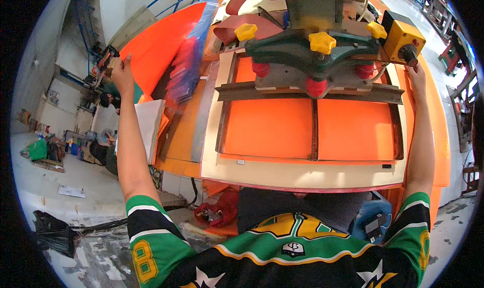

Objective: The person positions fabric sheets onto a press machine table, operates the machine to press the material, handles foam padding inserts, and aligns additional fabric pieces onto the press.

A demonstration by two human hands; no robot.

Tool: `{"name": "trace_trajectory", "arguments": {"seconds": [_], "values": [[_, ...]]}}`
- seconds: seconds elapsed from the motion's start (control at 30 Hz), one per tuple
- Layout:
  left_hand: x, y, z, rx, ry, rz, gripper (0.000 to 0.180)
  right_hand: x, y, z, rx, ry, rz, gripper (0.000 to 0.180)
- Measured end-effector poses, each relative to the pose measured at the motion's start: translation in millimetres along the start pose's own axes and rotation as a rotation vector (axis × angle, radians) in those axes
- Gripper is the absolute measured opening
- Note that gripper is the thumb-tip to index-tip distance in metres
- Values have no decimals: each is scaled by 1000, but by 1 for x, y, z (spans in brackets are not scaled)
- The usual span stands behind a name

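Observation:
At the far left my left hand is raised, its fingers closed on the edge of a bright orange sheet. The sheet fans out toward a blurred blue-and-red stack edge. On the right my right hand is closed round the dark handle below a yellow control box. Between my arms stands a press with a dark green head, yellow star knobs and red bushings. Beneath it, a dark metal die frame surrounds orange material on a cream board.
A white stack of sheets lies beside my left forearm. Orange sheets extend past the board on the right. Other people sit at the left on the floor. A red cloth bundle and a black cable lie below the table.

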State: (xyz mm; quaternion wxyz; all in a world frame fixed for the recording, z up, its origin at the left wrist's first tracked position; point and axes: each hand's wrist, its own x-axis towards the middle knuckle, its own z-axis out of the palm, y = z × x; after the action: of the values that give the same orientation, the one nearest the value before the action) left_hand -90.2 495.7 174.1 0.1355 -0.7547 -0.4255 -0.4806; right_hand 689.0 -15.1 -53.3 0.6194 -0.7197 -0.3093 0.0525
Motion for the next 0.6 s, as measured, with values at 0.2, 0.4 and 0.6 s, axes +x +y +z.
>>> {"name": "trace_trajectory", "arguments": {"seconds": [0.2,0.4,0.6], "values": [[-4,-4,-10,-284,75,-48,34,8,10,2,-39,-22,-53,16],[-16,36,-18,-454,194,-32,30,7,12,3,-39,-47,-50,18],[-60,81,-48,-404,323,-130,31,8,15,-5,-38,-15,-42,19]]}}
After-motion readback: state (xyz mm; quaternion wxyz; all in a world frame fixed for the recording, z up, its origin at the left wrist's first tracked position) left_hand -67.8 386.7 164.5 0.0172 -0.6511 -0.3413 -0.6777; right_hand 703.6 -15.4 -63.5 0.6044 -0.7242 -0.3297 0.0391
